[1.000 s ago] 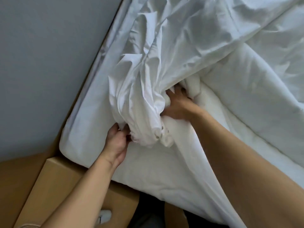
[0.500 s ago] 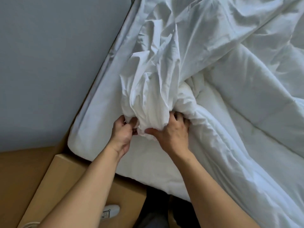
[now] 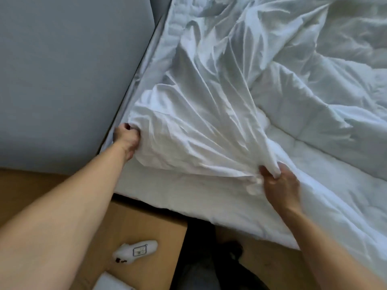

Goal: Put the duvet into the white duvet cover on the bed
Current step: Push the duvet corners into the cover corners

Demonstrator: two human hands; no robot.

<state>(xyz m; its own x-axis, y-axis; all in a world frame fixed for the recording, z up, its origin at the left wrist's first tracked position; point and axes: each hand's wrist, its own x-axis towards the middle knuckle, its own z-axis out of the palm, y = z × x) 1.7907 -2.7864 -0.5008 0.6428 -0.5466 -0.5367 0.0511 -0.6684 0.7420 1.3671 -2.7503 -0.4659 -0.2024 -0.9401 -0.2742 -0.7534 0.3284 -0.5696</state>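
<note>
The white duvet cover [image 3: 201, 122] lies creased over the near left corner of the bed, stretched between my two hands. My left hand [image 3: 126, 139] grips its corner at the bed's left edge, by the wall. My right hand [image 3: 278, 185] pinches a gathered bunch of the cover's edge further right, near the bed's front edge. The thick quilted duvet [image 3: 314, 114] lies to the right and under the cover; how much of it is inside is hidden.
A grey wall [image 3: 62, 70] runs along the bed's left side. A brown cardboard box [image 3: 150, 227] stands on the floor below the bed corner, with a small white object [image 3: 136, 251] on it. Dark things [image 3: 209, 258] lie beside the box.
My hands were together on the bunched cover. They have moved apart, left toward the wall and right toward the front edge, spreading the cover flat over the corner.
</note>
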